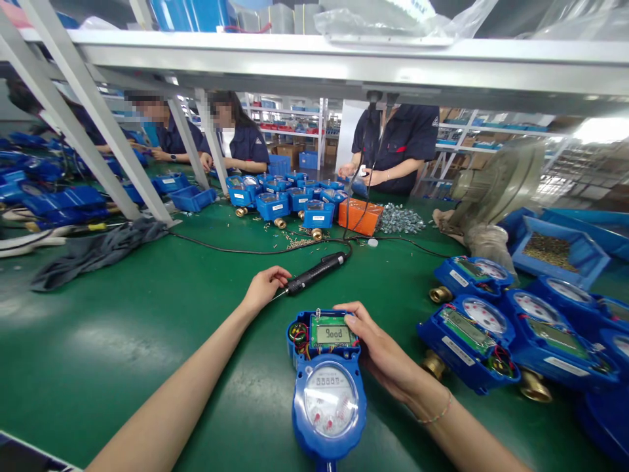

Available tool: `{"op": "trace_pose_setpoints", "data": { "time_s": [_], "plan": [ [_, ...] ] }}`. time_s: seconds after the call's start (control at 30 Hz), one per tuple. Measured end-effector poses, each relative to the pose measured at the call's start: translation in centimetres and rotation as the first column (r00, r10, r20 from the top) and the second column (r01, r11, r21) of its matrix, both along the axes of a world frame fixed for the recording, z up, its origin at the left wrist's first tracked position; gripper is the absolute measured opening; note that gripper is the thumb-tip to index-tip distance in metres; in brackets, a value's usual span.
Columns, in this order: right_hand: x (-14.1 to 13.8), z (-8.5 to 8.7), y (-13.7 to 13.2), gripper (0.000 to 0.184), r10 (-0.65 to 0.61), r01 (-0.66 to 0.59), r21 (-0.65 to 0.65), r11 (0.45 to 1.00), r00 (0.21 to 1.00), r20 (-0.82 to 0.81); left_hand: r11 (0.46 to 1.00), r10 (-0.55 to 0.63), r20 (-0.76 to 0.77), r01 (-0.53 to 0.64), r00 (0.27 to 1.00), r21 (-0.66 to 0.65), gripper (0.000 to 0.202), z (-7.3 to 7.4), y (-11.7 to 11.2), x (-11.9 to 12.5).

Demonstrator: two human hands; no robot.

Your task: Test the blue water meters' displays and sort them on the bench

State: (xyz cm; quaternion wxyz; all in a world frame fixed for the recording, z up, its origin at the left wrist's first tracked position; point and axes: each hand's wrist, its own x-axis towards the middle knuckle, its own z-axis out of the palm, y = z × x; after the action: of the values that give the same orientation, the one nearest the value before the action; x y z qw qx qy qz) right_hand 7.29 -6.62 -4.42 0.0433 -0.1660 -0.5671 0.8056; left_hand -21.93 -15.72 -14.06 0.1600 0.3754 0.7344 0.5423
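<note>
My right hand [381,351] grips a blue water meter [328,400] by the right side of its open upper housing, thumb at the edge of the green circuit board. The meter's small display [332,335] reads "good", and wires and a round black part show beside the board. Further forward, my left hand [265,288] has its fingers curled at the front end of a black electric screwdriver [317,273]. The screwdriver lies slantwise over the green table, its thin bit pointing down-left past my fingers. The fingertips' contact with it is partly hidden.
Several open blue meters [479,341] with brass fittings stand at right, near a blue bin [560,252] of small parts. More meters [289,200], loose screws [297,244] and an orange box [360,217] sit ahead. A grey cloth [98,252] lies left; co-workers work beyond.
</note>
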Motion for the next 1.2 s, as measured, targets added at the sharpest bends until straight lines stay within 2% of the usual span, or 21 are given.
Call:
{"op": "trace_pose_setpoints", "data": {
  "time_s": [0.2,0.33,0.4,0.53,0.6,0.7,0.8,0.87,0.9,0.93,1.0,1.03,1.07,1.13,1.2],
  "plan": [
    [0.1,0.2,0.3,0.033,0.020,-0.020,0.003,1.000,1.000,0.014,1.000,-0.011,0.007,0.011,1.000,0.023,0.037,-0.5,0.1,-0.5],
    [0.6,0.6,0.4,0.043,0.088,-0.088,0.027,0.996,0.996,0.003,0.999,-0.009,0.021,0.008,1.000,0.054,0.036,-0.5,0.0,-0.3],
    [0.8,0.5,0.2,0.052,0.091,-0.091,0.018,0.996,0.996,-0.001,0.997,0.007,0.034,-0.009,0.999,0.075,0.036,-0.3,-0.3,0.1],
    [1.1,-0.7,-0.7,0.084,0.031,-0.031,-0.052,0.998,1.000,-0.005,0.989,0.099,0.073,-0.106,0.992,0.103,0.038,0.3,-1.9,1.9],
    [1.3,-1.5,-1.2,0.088,0.002,-0.006,-0.111,0.994,0.999,-0.035,0.976,0.183,0.092,-0.192,0.979,0.104,0.039,0.4,-3.4,3.2],
    [1.5,-2.3,-1.8,0.078,0.010,-0.018,-0.167,0.986,0.999,-0.049,0.933,0.338,0.095,-0.346,0.936,0.098,0.038,0.2,-7.0,5.9],
    [1.7,-2.5,-2.2,0.063,0.043,-0.049,-0.157,0.986,0.998,-0.039,0.867,0.488,0.063,-0.492,0.871,0.078,0.034,-0.4,-11.1,10.1],
    [1.8,-2.5,-2.5,0.056,0.055,-0.057,-0.131,0.990,0.998,-0.016,0.846,0.526,0.045,-0.528,0.849,0.073,0.034,-0.3,-13.1,14.0],
    [1.8,-2.5,-2.6,0.054,0.045,-0.045,-0.119,0.992,0.999,-0.002,0.849,0.522,0.044,-0.524,0.852,0.066,0.036,0.1,-13.6,16.1],
    [1.8,-2.5,-2.7,0.053,0.024,-0.023,-0.110,0.994,1.000,0.010,0.874,0.478,0.078,-0.482,0.875,0.054,0.039,0.7,-13.7,18.3],
    [1.8,-2.5,-3.0,0.050,-0.018,0.020,-0.119,0.993,1.000,0.013,0.940,0.314,0.242,-0.337,0.918,0.057,0.046,2.4,-12.9,22.2],
    [1.8,-2.5,-3.1,0.050,-0.030,0.030,-0.140,0.990,1.000,0.007,0.964,0.226,0.359,-0.262,0.905,0.053,0.049,3.4,-12.2,23.9],
    [1.7,-2.5,-3.2,0.050,-0.033,0.031,-0.169,0.985,0.999,-0.004,0.977,0.151,0.472,-0.205,0.869,0.065,0.052,4.4,-11.4,25.2],
    [1.5,-2.6,-3.6,0.052,-0.049,0.040,-0.236,0.971,0.998,-0.035,0.973,0.044,0.645,-0.180,0.763,0.146,0.054,6.1,-9.8,26.7],
    [1.1,-2.5,-4.1,0.052,-0.100,0.082,-0.286,0.955,0.994,-0.050,0.952,-0.053,0.725,-0.184,0.687,0.245,0.051,7.1,-8.9,27.1]
  ]
}}
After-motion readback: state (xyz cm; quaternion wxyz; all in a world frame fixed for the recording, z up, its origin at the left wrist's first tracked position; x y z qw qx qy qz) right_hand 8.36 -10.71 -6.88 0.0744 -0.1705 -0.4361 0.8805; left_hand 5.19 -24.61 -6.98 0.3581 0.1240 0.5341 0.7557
